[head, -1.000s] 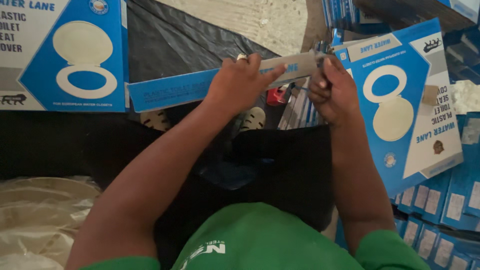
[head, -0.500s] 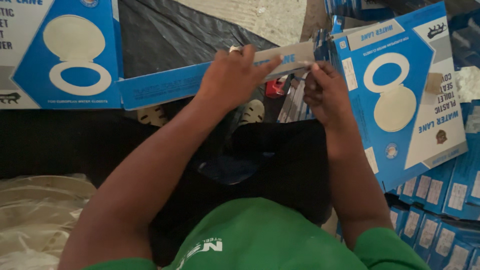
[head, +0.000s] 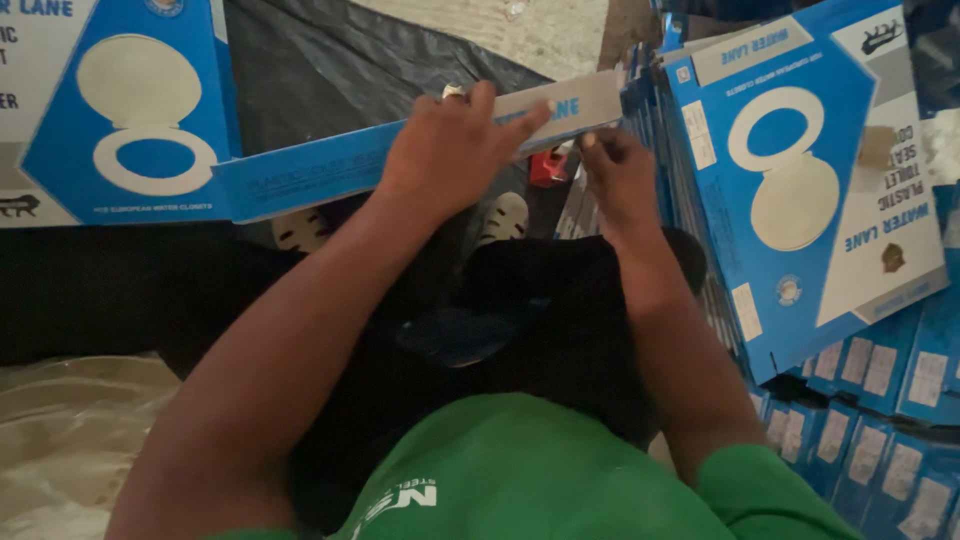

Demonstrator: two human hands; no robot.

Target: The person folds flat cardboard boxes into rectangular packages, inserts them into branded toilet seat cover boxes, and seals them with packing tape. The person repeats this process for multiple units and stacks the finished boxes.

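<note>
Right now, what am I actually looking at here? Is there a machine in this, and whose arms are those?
There is no machine. A person wears a camera on the head, so the single picture looks down over their own green shirt and dark lap at both bare hands. The left hand lies flat on a long blue and grey cardboard flap, pressing it with spread fingers. The right hand pinches something at the flap's right end; what it pinches is too small to tell. The flap belongs to a flattened blue and white carton at the left, printed with a picture of a toilet seat. A stack of like cartons leans at the right, with more below. A small red object sits under the flap, near black plastic sheeting.
</note>
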